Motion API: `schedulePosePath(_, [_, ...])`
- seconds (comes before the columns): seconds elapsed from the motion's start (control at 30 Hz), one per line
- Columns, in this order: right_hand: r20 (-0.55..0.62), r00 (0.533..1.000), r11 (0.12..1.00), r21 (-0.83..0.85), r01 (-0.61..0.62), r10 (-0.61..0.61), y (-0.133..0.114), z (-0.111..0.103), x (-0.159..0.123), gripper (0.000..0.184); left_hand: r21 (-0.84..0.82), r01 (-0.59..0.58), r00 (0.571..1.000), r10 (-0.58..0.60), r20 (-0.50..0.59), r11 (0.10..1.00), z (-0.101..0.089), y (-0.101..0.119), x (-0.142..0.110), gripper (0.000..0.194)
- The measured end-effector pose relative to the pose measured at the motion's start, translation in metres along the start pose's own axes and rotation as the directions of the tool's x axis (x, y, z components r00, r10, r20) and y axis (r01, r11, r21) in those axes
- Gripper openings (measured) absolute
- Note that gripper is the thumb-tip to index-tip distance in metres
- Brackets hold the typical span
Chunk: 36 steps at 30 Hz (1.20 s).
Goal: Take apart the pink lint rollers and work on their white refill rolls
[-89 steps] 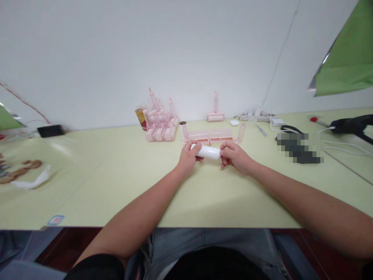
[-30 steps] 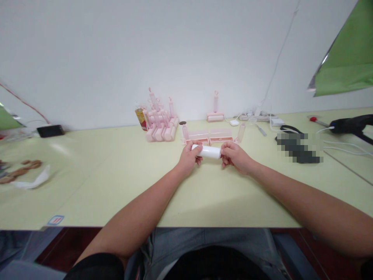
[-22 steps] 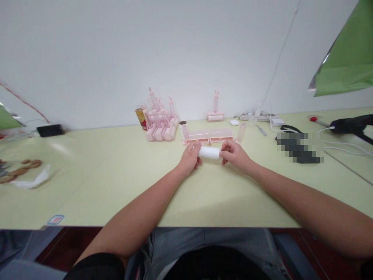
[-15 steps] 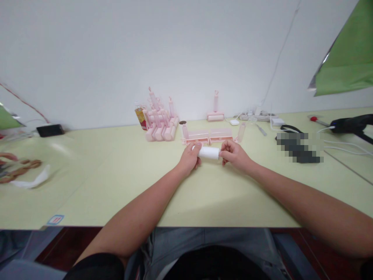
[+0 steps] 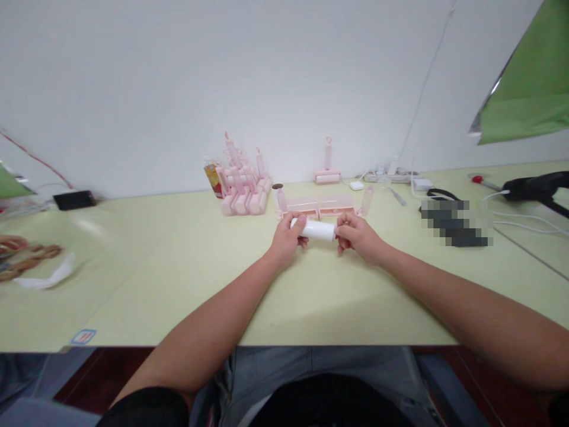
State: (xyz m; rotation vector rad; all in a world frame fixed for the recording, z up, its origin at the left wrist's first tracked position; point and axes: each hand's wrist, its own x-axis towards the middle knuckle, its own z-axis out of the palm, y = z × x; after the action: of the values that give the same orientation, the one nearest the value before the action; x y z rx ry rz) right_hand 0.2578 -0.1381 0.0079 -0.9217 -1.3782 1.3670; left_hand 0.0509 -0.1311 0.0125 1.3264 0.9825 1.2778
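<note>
A white lint roller refill (image 5: 319, 230) lies sideways between my hands, just above the table. My left hand (image 5: 288, 235) is wrapped round its left end, with the thumb on top. At its right end, the fingers of my right hand (image 5: 353, 231) pinch the edge of the roll; whether they hold a sheet edge is too small to tell. Directly behind my hands lies an opened pink lint roller case (image 5: 338, 204), its two hinged halves spread side by side and a pink handle piece (image 5: 367, 200) standing at its right.
Several pink lint rollers (image 5: 242, 201) stand grouped at back left beside a yellow-labelled bottle (image 5: 213, 179). One more pink lint roller (image 5: 328, 176) stands by the wall. Cables, a knife (image 5: 398, 196) and a black device (image 5: 537, 190) lie right. Another person's hand (image 5: 13, 242) shows far left.
The roll has turned slightly, and its surface now looks smoother and shinier. Both hands keep nearly the same place; the view has shifted a little.
</note>
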Motion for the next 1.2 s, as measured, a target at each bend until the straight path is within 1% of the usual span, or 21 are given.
schedulePosePath(0.17, [-0.001,0.996,0.996,0.033,-0.087,0.087,-0.005,0.002,-0.001,0.019,0.002,-0.031,0.999,0.031,-0.011,1.000,0.000,-0.001,0.000,0.044])
schedulePosePath(0.27, [-0.006,0.996,0.995,0.034,-0.091,0.092,-0.006,0.003,-0.002,0.019,0.008,-0.038,0.999,0.038,-0.026,0.999,0.001,-0.002,0.000,0.042])
schedulePosePath(0.5, [-0.014,0.994,0.993,0.043,-0.108,0.109,-0.009,0.003,-0.002,0.019,0.000,-0.063,0.998,0.063,-0.021,0.998,0.001,-0.002,-0.001,0.040])
schedulePosePath(0.57, [0.007,0.991,0.988,0.082,-0.131,0.131,-0.010,0.003,-0.002,0.018,-0.006,-0.073,0.997,0.073,-0.013,0.997,0.000,-0.002,-0.001,0.040])
schedulePosePath(0.73, [0.123,0.966,0.946,0.208,-0.247,0.225,-0.012,0.000,-0.003,0.015,-0.016,-0.101,0.995,0.101,-0.006,0.995,0.000,0.001,-0.002,0.039])
schedulePosePath(0.83, [0.160,0.943,0.906,0.271,-0.325,0.291,-0.011,-0.002,-0.002,0.013,-0.018,-0.114,0.993,0.114,0.004,0.993,0.001,0.003,-0.004,0.038])
schedulePosePath(0.9, [0.170,0.933,0.889,0.291,-0.354,0.316,-0.011,-0.003,-0.002,0.012,-0.021,-0.120,0.993,0.120,0.010,0.993,0.002,0.005,-0.005,0.038])
schedulePosePath(1.0, [0.167,0.935,0.892,0.287,-0.349,0.312,-0.010,-0.003,-0.001,0.011,-0.024,-0.118,0.993,0.118,0.004,0.993,0.002,0.005,-0.006,0.037])
schedulePosePath(1.2, [0.136,0.956,0.924,0.254,-0.286,0.259,-0.010,0.000,-0.002,0.011,-0.024,-0.105,0.994,0.105,-0.024,0.994,0.003,0.004,-0.005,0.035])
